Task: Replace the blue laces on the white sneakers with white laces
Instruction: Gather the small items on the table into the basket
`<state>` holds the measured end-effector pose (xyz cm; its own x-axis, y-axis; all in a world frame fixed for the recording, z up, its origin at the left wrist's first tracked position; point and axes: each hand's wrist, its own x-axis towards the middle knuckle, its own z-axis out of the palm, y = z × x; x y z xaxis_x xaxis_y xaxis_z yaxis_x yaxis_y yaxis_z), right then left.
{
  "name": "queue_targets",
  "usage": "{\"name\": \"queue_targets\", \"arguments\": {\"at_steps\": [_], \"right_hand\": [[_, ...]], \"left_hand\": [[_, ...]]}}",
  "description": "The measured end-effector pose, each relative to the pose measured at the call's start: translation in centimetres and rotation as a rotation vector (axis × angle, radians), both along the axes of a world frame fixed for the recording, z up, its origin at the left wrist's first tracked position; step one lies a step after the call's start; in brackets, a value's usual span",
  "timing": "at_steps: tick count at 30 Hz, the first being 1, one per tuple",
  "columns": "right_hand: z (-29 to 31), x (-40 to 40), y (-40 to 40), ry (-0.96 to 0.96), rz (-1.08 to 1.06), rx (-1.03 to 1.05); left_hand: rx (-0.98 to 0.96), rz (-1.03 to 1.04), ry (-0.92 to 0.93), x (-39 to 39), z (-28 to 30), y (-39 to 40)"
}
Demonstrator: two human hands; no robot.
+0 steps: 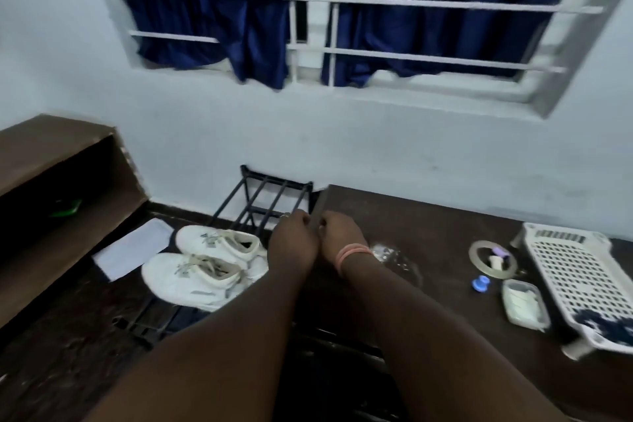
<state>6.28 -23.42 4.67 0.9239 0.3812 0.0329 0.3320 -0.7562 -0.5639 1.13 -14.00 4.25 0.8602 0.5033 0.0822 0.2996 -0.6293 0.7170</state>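
Two white sneakers (219, 243) (195, 279) lie side by side on a black metal rack (263, 195), toes to the left, with pale laces in their eyelets. My left hand (294, 238) and my right hand (340, 233) are stretched out close together just right of the sneakers, at the corner where the rack meets the dark table (445, 216). The fingers of both hands curl away from the camera, and anything they hold is hidden. A pink band circles my right wrist. Something dark blue (606, 324) lies in the near corner of a white basket (575, 281).
A white sheet of paper (133, 248) lies left of the sneakers. On the table are crumpled clear plastic (394, 259), a tape ring (493, 259), a small blue object (481, 283) and a white tub (524, 305). A brown shelf (51, 154) stands at the left, a wall and barred window behind.
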Motion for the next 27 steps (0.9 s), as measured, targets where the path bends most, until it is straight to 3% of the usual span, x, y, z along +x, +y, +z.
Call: {"name": "queue_targets", "arguments": {"at_steps": [8,14,20,23,27], "right_hand": [[0.4,-0.2,-15.5,-0.013,-0.305,0.019],[-0.4,-0.8,-23.7,0.030,-0.483,0.068],[-3.5,-2.2,-31.3,0.137,-0.811,0.058],[-5.4,-2.8,-34.0,0.236,-0.781,-0.012],[-7.7,-2.4,-34.6,0.380,-0.645,0.020]], "left_hand": [[0.060,-0.311,-0.048,3.4,-0.1,-13.5],[0.020,-0.424,-0.039,4.7,-0.7,-21.9],[-0.110,-0.498,0.128,4.5,-3.1,-29.2],[-0.155,-0.599,0.218,3.8,-4.1,-32.6],[-0.231,-0.565,0.336,3.2,-6.1,-34.4]]}}
